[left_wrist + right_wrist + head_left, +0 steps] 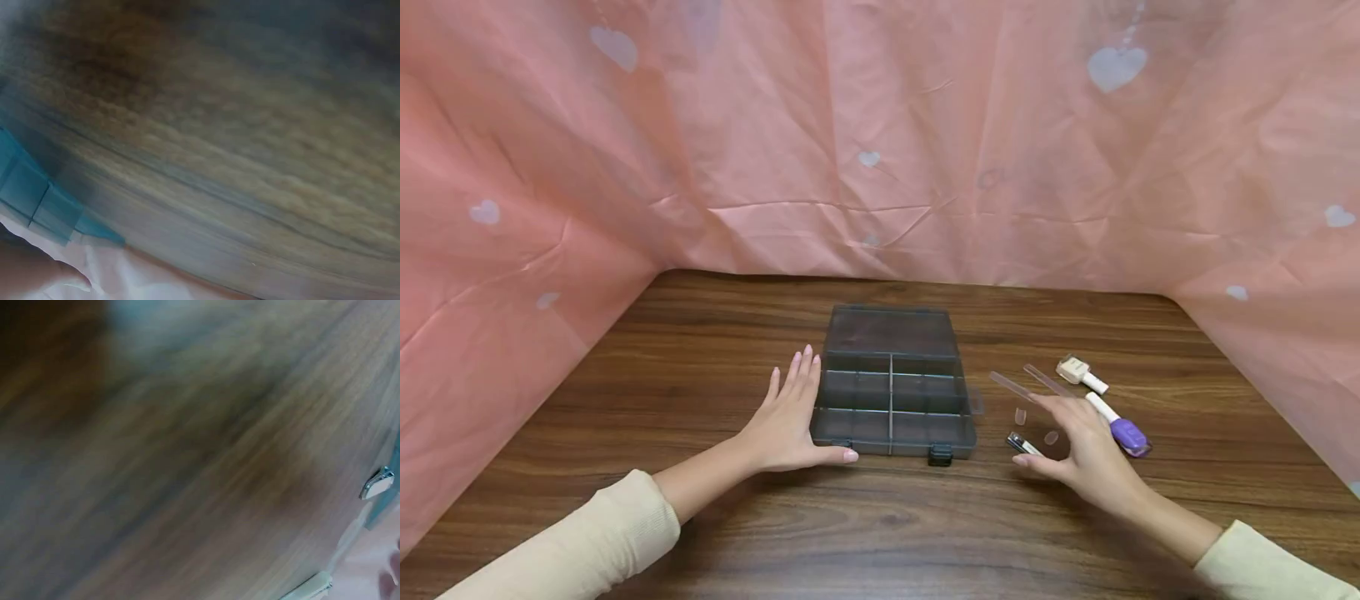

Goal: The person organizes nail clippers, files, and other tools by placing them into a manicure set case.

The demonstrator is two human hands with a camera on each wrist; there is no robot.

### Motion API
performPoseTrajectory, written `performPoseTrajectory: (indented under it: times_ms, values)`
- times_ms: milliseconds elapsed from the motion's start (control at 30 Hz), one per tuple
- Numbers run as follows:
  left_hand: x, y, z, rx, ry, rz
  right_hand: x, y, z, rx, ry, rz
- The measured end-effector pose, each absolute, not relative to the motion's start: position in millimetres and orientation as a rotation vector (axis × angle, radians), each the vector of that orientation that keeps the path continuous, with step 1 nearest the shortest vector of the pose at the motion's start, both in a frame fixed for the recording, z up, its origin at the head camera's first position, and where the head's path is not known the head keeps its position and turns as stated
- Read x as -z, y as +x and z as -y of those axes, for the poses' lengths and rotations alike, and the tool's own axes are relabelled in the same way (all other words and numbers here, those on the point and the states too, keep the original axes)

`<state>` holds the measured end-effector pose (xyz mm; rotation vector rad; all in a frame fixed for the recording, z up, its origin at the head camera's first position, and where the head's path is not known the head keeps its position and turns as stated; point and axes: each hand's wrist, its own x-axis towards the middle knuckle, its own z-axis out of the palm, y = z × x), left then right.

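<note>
A dark translucent organizer box [891, 392] with a raised lid lies on the wooden table, its inside split into compartments. My left hand [790, 417] rests along its left side, fingers straight, thumb reaching across the front corner. In the left wrist view the box [28, 194] looks teal, with a fingertip [44, 275] below. My right hand [1086, 450] hovers with fingers apart over small items to the right. Between its thumb and fingers lie a nail clipper [1024, 444] and a small clear piece [1051, 437]. Two clear strips [1011, 384] lie just beyond the fingertips.
A cream nail polish bottle [1073, 369] and a purple nail polish bottle [1129, 437], both white-capped, lie right of the strips. Another small clear piece [1020, 416] sits nearer the box. Pink cloth with hearts [868, 158] encloses the table [715, 333] at back and sides.
</note>
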<state>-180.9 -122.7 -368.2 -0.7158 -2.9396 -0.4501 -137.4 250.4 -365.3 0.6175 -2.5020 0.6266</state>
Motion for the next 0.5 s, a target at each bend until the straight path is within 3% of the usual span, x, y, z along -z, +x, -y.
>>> performPoseTrajectory:
  times_ms: [500]
  values:
    - [370, -184, 113, 0.488, -0.697, 2.99, 379, -128, -256, -0.713, 0.269, 2.778]
